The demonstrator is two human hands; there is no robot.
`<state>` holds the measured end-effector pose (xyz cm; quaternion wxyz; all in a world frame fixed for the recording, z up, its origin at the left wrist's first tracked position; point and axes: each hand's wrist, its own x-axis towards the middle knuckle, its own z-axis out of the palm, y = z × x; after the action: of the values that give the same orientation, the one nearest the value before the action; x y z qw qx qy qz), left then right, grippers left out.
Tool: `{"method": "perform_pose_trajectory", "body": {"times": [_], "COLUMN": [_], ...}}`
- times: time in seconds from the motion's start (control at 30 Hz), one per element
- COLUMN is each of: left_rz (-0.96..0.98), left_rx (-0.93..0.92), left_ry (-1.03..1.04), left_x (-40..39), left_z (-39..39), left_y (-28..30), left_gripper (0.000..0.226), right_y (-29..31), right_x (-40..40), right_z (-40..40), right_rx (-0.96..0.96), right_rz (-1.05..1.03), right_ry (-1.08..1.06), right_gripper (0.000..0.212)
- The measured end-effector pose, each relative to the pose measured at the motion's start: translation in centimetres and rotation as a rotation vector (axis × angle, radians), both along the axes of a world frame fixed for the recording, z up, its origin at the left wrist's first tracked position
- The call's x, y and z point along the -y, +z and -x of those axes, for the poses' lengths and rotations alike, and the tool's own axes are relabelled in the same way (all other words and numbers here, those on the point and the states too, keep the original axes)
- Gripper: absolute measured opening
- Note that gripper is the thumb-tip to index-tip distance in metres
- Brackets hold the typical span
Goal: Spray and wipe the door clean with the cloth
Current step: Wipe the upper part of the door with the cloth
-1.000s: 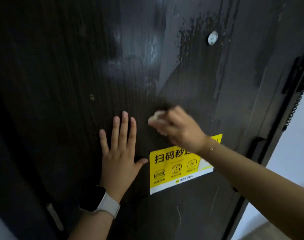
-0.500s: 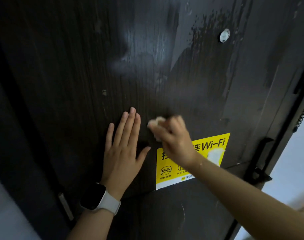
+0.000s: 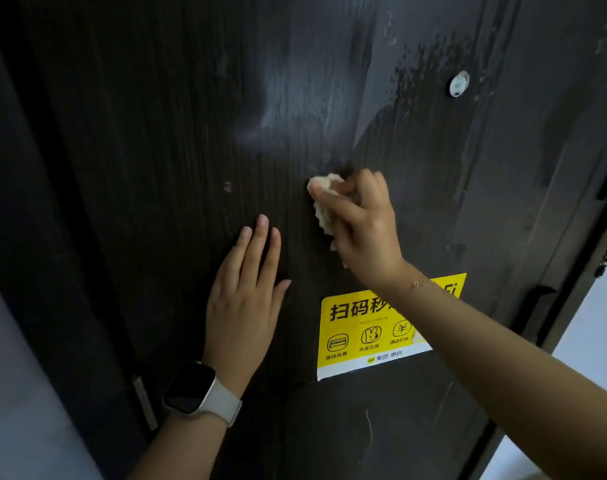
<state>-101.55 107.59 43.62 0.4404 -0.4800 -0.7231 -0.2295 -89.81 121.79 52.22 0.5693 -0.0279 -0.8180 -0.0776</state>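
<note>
Yellow sticker [image 3: 371, 327] on the dark wood-grain door [image 3: 156, 133] reads 扫码秒 in bold black, with three small icons below and a white strip at the bottom; the right forearm covers the rest. Right hand [image 3: 364, 223] is clenched around a crumpled beige cloth [image 3: 324, 195], pressing it to the door just above the sticker. Left hand [image 3: 250, 289], smartwatch [image 3: 198, 393] at the wrist, lies flat and open on the door beside it. Wet streaks shine near the peephole [image 3: 459, 83].
</note>
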Motion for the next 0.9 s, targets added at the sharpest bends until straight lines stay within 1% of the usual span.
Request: {"method": "perform_pose_trajectory", "body": {"times": [0.03,0.1,0.13,0.17,0.27,0.37,0.4,0.47,0.53,0.57,0.67,0.73,0.77,0.8,0.9], "left_rz": [-0.013,-0.082,-0.13,-0.175,-0.202,-0.185,-0.172,-0.137,-0.113,-0.101,-0.073,-0.06,-0.05,-0.04,-0.022], "left_rx": [0.017,0.063,0.078,0.077,-0.008,-0.087,-0.098,-0.103,-0.102,-0.102,-0.127,-0.137,-0.136,-0.136,-0.135], "left_ry": [-0.014,-0.042,-0.054,-0.069,-0.107,-0.139,-0.126,-0.07,-0.016,-0.002,-0.011,-0.012,-0.007,-0.001,0.011], "left_x": [0.1,0.1,0.1,-0.1,-1.3,-3.2,-3.8,-4.8,-5.4,-5.4,-5.3,-5.2,-5.1,-5.1,-5.0], "left_z": [-0.2,-0.9,-1.2,-1.5,-1.8,-1.9,-1.9,-1.8,-1.5,-1.4,-1.1,-1.0,-1.0,-1.0,-1.1], "left_y": [0.2,0.7,1.2,1.9,5.8,10.7,12.1,14.0,14.6,14.6,14.4,14.5,14.5,14.5,14.6], "left_gripper": [0.063,0.062,0.061,0.06,0.061,0.065,0.067,0.071,0.075,0.08,0.096,0.105,0.11,0.114,0.118], "right_y": [-0.7,-1.8,-1.8,-1.2,2.8,8.2,9.4,10.3,8.9,7.7,4.2,4.4,5.3,6.5,11.3], "right_x": [0.0,-1.0,-1.9,-2.8,-5.9,-7.9,-8.3,-8.3,-6.8,-6.0,-4.3,-4.8,-5.6,-6.2,-7.6], "right_z": [-0.2,-1.2,-1.9,-2.6,-4.2,-5.1,-5.0,-4.1,-2.9,-2.3,-2.2,-3.2,-3.6,-3.9,-4.0], "right_rx": [0.052,0.184,0.208,0.177,-0.069,-0.322,-0.381,-0.439,-0.384,-0.307,-0.013,0.117,0.114,0.053,-0.242], "right_rz": [-0.029,-0.169,-0.234,-0.249,-0.12,-0.008,0.018,0.041,0.034,-0.006,-0.237,-0.341,-0.356,-0.336,-0.174], "right_ry": [0.008,-0.013,-0.037,-0.062,-0.152,-0.186,-0.2,-0.215,-0.148,-0.1,-0.027,-0.028,-0.052,-0.079,-0.155], "right_gripper": [0.031,0.033,0.034,0.032,0.033,0.026,0.025,0.033,0.04,0.04,0.035,0.038,0.038,0.035,0.028]}}
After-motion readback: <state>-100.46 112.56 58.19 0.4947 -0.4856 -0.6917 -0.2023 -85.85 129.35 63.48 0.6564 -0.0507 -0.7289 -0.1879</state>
